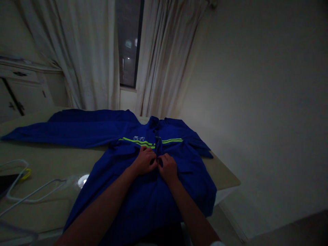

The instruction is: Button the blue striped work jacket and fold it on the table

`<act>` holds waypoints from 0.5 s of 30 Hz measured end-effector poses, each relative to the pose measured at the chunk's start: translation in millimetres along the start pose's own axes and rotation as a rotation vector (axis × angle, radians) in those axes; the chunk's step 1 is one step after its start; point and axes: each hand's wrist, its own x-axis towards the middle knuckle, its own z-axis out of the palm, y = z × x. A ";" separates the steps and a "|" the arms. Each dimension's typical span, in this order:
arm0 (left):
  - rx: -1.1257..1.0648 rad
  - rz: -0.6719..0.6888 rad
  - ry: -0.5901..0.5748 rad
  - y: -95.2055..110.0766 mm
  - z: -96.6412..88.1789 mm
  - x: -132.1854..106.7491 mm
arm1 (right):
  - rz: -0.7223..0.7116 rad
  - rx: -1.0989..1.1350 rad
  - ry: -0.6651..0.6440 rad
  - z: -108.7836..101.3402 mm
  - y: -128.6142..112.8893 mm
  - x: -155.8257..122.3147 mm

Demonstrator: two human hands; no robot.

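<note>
A blue work jacket [120,135] with bright yellow-green stripes and a small white print on the chest lies front up across the table. One sleeve stretches far to the left; the other hangs toward the right edge. At the middle of its front opening, my left hand [145,160] pinches one edge of the placket below the stripes. Close beside it, my right hand [167,167] has its fingers curled on the opposite edge. Both sets of fingertips nearly meet at the opening. Whatever small fastener may sit between them is hidden.
The pale tabletop [58,157] ends at a corner on the right, near a bare wall [269,119]. White cable [33,196], a dark device [9,182] and a shiny round object [83,180] lie at left. Curtains [94,61] and a cabinet [25,89] stand behind.
</note>
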 end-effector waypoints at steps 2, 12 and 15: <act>0.015 0.031 -0.016 0.1 -1.6 0.9 | 0.004 -0.073 -0.004 0.8 -2.7 -0.3; 0.035 -0.059 -0.080 3.6 -4.9 3.3 | 0.122 -0.080 -0.022 4.9 -3.1 2.6; 0.008 -0.070 -0.101 1.4 -3.7 2.0 | 0.185 0.001 -0.001 7.1 0.0 2.3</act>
